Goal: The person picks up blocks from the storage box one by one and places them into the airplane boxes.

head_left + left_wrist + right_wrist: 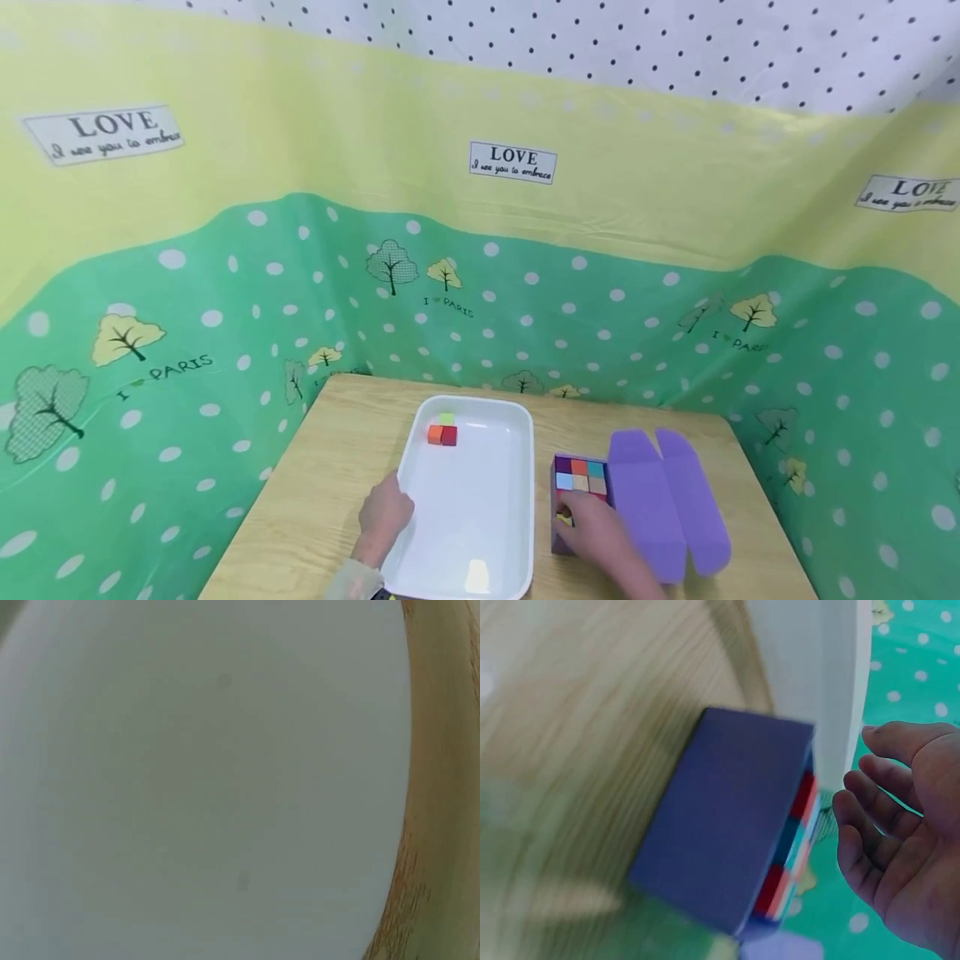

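Observation:
My left hand (385, 510) grips the left rim of a white tray (472, 508); the left wrist view shows only the pale tray surface and wood. At the tray's far left corner sit an orange block (435, 434), a red block (449, 436) and a light green block (447, 419). My right hand (592, 525) is over the near part of an open purple box (720, 817) packed with several coloured blocks (581, 482). Its fingers are loosely bent with nothing between them in the right wrist view. A yellow block (565, 519) shows beside the fingers.
The box's purple lid (652, 508) lies folded out to the right, with flaps spread. Tray and box stand side by side on a wooden table (300, 492). A patterned green and yellow cloth (525, 325) hangs behind and at both sides of the table.

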The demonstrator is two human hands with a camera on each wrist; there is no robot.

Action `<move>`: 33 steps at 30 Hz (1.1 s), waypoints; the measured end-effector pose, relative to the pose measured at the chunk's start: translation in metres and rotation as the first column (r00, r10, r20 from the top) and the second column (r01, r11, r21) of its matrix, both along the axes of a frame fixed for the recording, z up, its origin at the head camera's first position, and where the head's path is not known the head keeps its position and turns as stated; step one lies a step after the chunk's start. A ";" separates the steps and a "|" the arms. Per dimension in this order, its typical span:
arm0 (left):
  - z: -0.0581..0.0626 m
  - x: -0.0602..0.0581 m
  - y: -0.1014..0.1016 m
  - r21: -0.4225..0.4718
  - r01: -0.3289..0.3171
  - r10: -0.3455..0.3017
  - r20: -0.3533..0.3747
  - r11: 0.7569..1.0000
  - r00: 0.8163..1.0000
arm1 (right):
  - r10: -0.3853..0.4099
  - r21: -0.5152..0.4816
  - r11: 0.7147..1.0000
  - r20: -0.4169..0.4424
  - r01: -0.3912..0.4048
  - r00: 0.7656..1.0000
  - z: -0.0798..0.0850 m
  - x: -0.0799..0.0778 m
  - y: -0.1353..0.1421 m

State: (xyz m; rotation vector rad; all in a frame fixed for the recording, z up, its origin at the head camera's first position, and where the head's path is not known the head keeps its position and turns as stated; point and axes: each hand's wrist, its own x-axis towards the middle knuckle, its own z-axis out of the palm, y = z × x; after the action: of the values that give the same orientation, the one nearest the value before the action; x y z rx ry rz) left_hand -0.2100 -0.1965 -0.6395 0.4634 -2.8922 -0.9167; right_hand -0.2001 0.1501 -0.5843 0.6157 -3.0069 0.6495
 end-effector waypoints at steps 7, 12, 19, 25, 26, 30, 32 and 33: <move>0.004 -0.005 -0.003 -0.014 -0.022 0.022 -0.004 1.000 1.000 | 0.065 -0.032 0.997 -0.053 -0.067 0.996 0.024 -0.028 -0.060; 0.009 -0.011 -0.002 -0.028 -0.025 0.025 -0.005 0.999 1.000 | 0.133 -0.019 0.991 -0.035 -0.134 0.990 0.037 -0.063 -0.112; 0.008 -0.011 0.003 -0.035 -0.034 0.033 -0.022 0.999 0.999 | 0.178 0.027 0.984 -0.003 -0.178 0.984 0.018 -0.114 -0.174; 0.002 -0.001 0.012 -0.026 -0.020 0.020 -0.025 0.999 0.999 | 0.072 0.126 0.989 0.078 -0.082 0.994 -0.015 -0.135 -0.201; 0.001 0.000 0.013 -0.028 -0.021 0.020 -0.027 0.999 0.999 | 0.059 0.148 0.986 0.088 -0.071 0.994 -0.020 -0.137 -0.204; 0.001 0.003 0.009 -0.036 -0.049 0.048 -0.029 0.998 0.998 | 0.033 0.216 0.975 0.124 -0.059 0.992 -0.032 -0.140 -0.217; 0.002 0.003 0.007 -0.038 -0.049 0.048 -0.037 0.998 0.998 | 0.026 0.246 0.968 0.118 -0.055 0.993 -0.034 -0.141 -0.222; 0.002 0.003 0.005 -0.038 -0.053 0.051 -0.040 0.998 0.998 | 0.022 0.258 0.965 0.111 -0.051 0.994 -0.035 -0.141 -0.224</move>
State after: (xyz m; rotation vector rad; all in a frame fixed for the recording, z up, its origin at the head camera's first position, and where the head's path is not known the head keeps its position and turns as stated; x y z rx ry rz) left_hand -0.2071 -0.1911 -0.6376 0.5095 -2.8434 -0.8512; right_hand -0.3409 -0.0738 -0.6190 0.6656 -3.2181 0.2971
